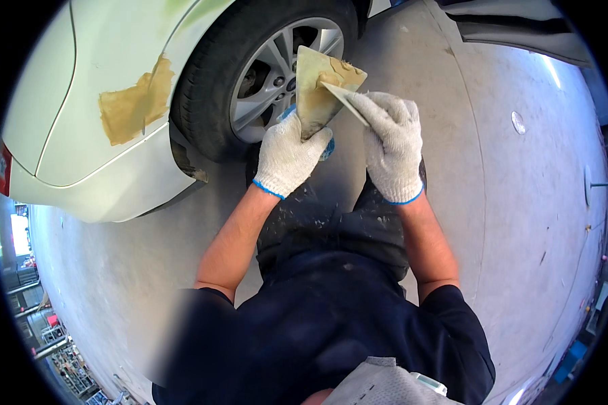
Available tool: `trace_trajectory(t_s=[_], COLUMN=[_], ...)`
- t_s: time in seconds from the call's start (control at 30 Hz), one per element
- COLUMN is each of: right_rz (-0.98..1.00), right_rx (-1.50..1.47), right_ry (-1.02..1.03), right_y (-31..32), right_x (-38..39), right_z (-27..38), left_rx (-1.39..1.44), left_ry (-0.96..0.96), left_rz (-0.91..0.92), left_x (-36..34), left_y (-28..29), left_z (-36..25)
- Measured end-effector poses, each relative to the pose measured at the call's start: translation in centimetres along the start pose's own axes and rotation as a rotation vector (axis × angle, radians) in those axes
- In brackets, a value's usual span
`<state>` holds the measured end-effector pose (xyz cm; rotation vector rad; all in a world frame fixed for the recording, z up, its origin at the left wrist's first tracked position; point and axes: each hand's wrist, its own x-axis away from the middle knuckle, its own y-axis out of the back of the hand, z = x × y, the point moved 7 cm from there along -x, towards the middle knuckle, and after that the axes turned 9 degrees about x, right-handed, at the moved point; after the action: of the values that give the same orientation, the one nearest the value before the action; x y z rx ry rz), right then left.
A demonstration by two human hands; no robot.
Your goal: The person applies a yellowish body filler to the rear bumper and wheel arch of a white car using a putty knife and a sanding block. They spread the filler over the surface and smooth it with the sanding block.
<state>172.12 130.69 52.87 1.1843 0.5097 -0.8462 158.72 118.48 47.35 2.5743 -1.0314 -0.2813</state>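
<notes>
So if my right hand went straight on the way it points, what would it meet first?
Likely the paste-smeared plate held in your left hand: the spreader in your right hand overlaps it in view, though depth and contact are unclear.

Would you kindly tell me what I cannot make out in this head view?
All in the head view:
- The gripped part of the spreader: hidden by the gloved right hand.
- Part of the wheel: behind the flat board in the gloved left hand.
- The rest of the car: cut off by the picture's edge.
- The clutter at lower left: too small to identify.
</notes>
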Motion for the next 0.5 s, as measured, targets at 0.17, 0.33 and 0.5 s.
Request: trace_trajectory(t_s=[0.17,0.33,0.5], right_rz=[0.009,0.017,-0.038], right_rx=[0.056,0.004,-0.013], right_ry=[-0.004,0.026,0.006], right_y=[-1.4,-2.3,-1.9], right_x=[0.5,1.1,1.4], right_z=[0.4,0.8,0.5], left_rx=[-0.046,-0.046,-0.077], left_ry=[0.042,-0.061,-0.055], left_rz=[0.024,0.001,0.007], left_x=[0.2,0.2,0.1], left_y=[0.0,0.0,0.3], left_z=[-0.4,-0.3,-0.7])
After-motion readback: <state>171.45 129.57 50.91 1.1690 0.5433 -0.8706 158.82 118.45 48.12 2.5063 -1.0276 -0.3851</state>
